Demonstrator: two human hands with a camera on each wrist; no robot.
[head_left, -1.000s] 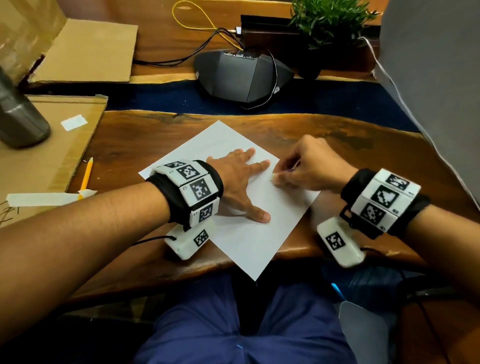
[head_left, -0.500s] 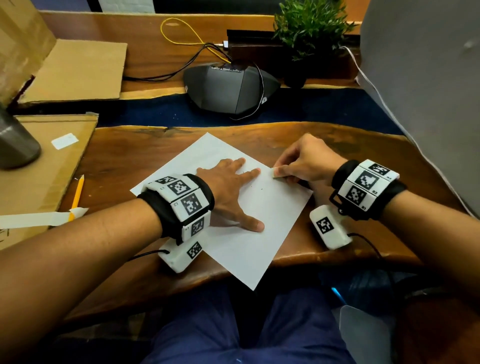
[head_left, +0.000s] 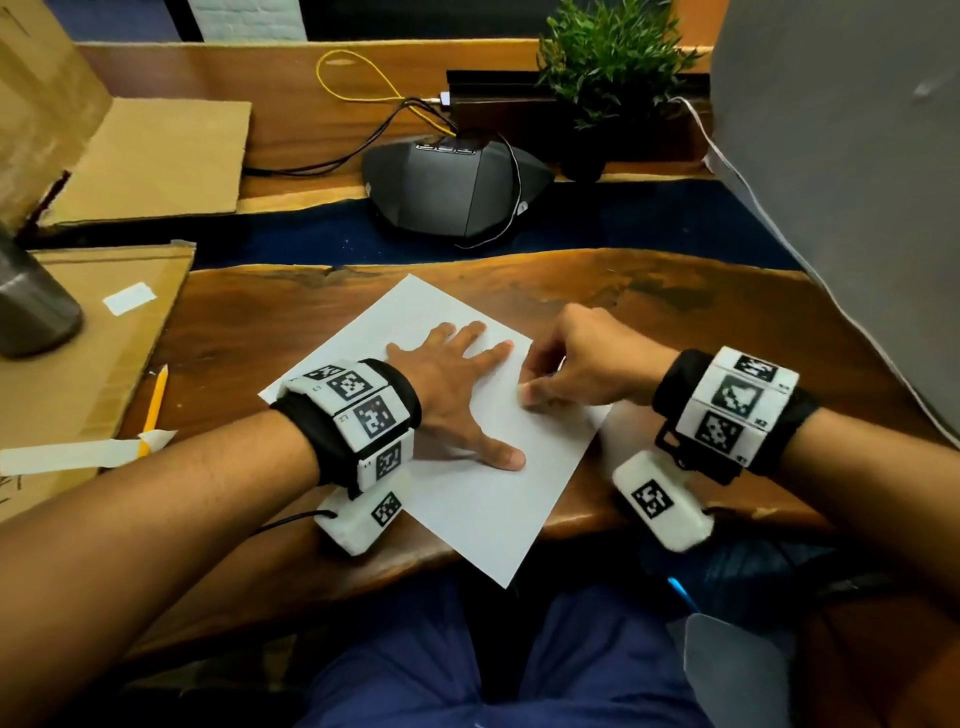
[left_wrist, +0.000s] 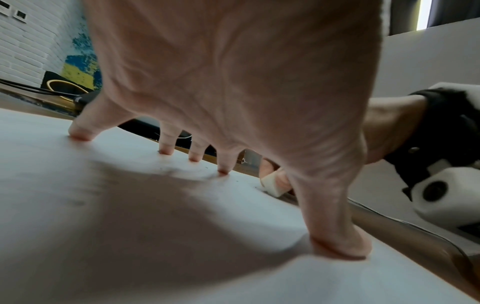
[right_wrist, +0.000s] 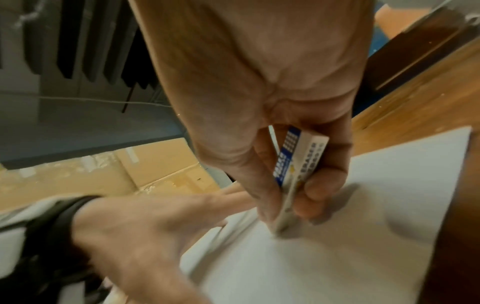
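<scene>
Two-handed work on a thin white rectangular sheet of paper, lying askew on the glossy brown live-edge wooden surface, one corner overhanging the near edge. Pinning it down with the left hand: palm down and slightly arched, wrist low, fingers straight and fanned, tips pressed on the paper, thumb splayed wide toward the near side. Gripping nothing there, only pressing.

Reaching in from the right with the right hand: knuckles up, wrist raised off the wood, fingers curled downward. Pinched between thumb and those curled fingers, a small white rectangular block eraser in a blue-and-white printed card sleeve, held steeply on end, bare lower tip touching the paper just beside the left forefinger, near the sheet's right edge.

Smooth matte paper; blunt-cornered, rubbery-looking eraser tip; polished wood with dark grain and a wavy rim. Round both wrists, black fabric wristbands carrying white blocks printed with black square marker patterns.

Off to the left, well apart, a yellow wooden pencil lying at the edge of flat brown corrugated cardboard, with a dull grey metal cylinder standing on that cardboard. Farther back, a black angular plastic speakerphone with cables, and a small green leafy plant in a dark pot.
</scene>
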